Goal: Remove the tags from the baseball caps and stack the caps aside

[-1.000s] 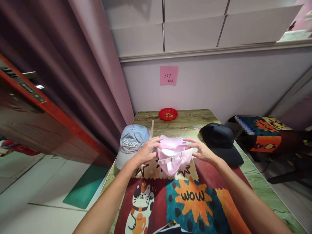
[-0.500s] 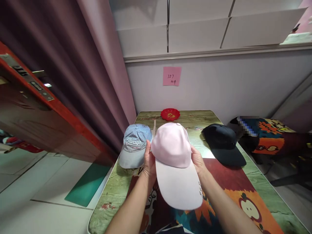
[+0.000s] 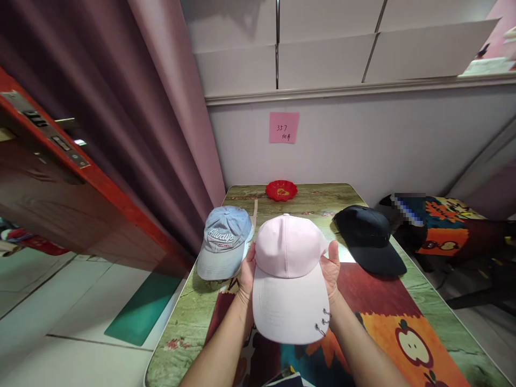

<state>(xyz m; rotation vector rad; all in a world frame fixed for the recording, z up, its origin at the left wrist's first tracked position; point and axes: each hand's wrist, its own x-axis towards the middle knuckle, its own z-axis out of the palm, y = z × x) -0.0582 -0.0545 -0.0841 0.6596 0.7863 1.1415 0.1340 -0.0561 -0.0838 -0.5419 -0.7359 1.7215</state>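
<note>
A pale pink cap (image 3: 291,252) with a whitish brim faces me over the near half of the table, small metal rings at its brim's right edge. My left hand (image 3: 246,274) holds the cap's left side. On the other side my right hand (image 3: 331,269) supports it, thumb raised and the other fingers partly hidden behind the cap. Just left of my left hand lies a blue denim cap (image 3: 226,239) with white lettering and a grey brim. A black cap (image 3: 368,239) rests at the table's right edge.
A red scalloped dish (image 3: 281,190) stands at the table's far edge. Under the caps is a wood-patterned table (image 3: 181,317) with a colourful mat (image 3: 387,298). A pink note (image 3: 284,128) hangs on the wall. At the left are a curtain (image 3: 161,107) and a door (image 3: 100,199).
The pink cap has turned so its front and brim face me more squarely, and its crown sits slightly lower. My right thumb now stands raised away from the cap.
</note>
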